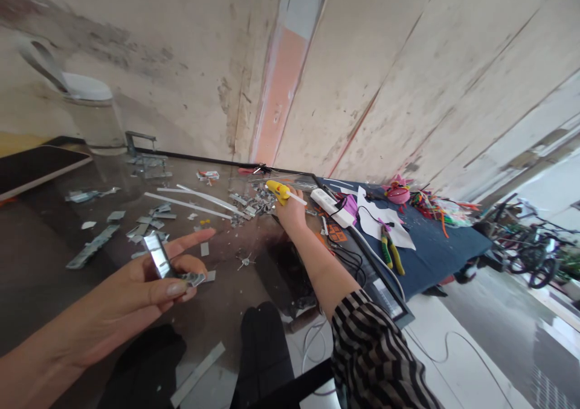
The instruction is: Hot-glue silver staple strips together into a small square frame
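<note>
Between the thumb and fingers of my left hand (pixel 154 282) is a small mirror-like piece (pixel 157 255), standing up from a flat shiny bit at its lower end. The index finger stretches out to the right. My right hand (pixel 291 211), farther off, is wrapped round a yellow glue gun (pixel 278 190) with a whitish glue stick (pixel 296 198) poking out of it. Under and beside the gun lies a heap of small shiny pieces (pixel 258 203). Long white glue sticks (pixel 188 205) rest on the dark glossy table left of the heap.
A lidded clear jar (pixel 97 122) and a phone (pixel 38 170) stand at the back left. A white power strip (pixel 333 208) with cables lies right of my arm. Green-handled pliers (pixel 392 252) and white paper (pixel 383 218) lie on a blue cloth (pixel 435 258). The wall rises close behind.
</note>
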Available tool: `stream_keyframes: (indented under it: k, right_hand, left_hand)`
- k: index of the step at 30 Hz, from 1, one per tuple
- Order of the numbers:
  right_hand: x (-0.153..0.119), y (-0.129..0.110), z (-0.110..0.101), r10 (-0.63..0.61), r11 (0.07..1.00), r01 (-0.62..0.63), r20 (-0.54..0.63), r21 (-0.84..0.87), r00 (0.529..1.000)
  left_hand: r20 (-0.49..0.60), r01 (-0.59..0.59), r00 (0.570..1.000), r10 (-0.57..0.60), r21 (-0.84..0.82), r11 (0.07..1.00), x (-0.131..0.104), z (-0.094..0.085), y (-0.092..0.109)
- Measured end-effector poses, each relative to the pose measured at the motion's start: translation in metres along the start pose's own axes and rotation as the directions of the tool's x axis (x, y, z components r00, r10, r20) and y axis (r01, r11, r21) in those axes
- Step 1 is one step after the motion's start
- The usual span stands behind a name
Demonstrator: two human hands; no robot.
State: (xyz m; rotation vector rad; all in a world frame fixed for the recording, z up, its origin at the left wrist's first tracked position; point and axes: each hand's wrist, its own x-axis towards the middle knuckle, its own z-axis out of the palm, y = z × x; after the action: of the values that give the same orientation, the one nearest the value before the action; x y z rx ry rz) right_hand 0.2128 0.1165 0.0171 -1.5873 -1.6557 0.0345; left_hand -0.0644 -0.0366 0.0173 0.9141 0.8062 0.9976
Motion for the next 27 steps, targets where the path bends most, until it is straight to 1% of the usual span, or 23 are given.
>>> stream_keyframes:
  k: [6,11,16,19,23,27]
  right_hand:
    - [0.006,-0.001,-0.003,0.016,0.999,-0.015,-0.039,0.034,0.999]
    - [0.004,-0.001,0.001,0.019,0.999,-0.018,-0.045,0.036,0.999]
    - [0.004,-0.002,0.001,0.016,1.000,-0.016,-0.035,0.001,0.999]
    - [0.002,-0.002,0.004,0.007,1.000,-0.007,-0.014,-0.029,1.000]
    - [-0.007,-0.004,0.009,-0.032,0.997,0.035,0.045,-0.064,0.998]
    - [-0.016,-0.005,0.005,-0.079,0.994,0.085,0.089,-0.073,0.993]
  left_hand:
    - [-0.001,0.015,1.000,-0.015,-0.009,1.000,0.000,-0.003,-0.001]
    - [0.033,0.023,0.999,-0.023,-0.011,1.000,0.001,-0.004,-0.001]
    - [-0.005,0.009,1.000,-0.009,0.031,0.999,0.001,-0.001,0.000]
    - [-0.016,0.009,1.000,-0.008,0.055,0.998,0.001,-0.001,-0.002]
    - [-0.017,-0.017,1.000,0.017,0.036,0.999,0.001,0.000,-0.003]
    - [0.003,-0.020,1.000,0.020,0.042,0.999,0.000,0.003,0.000]
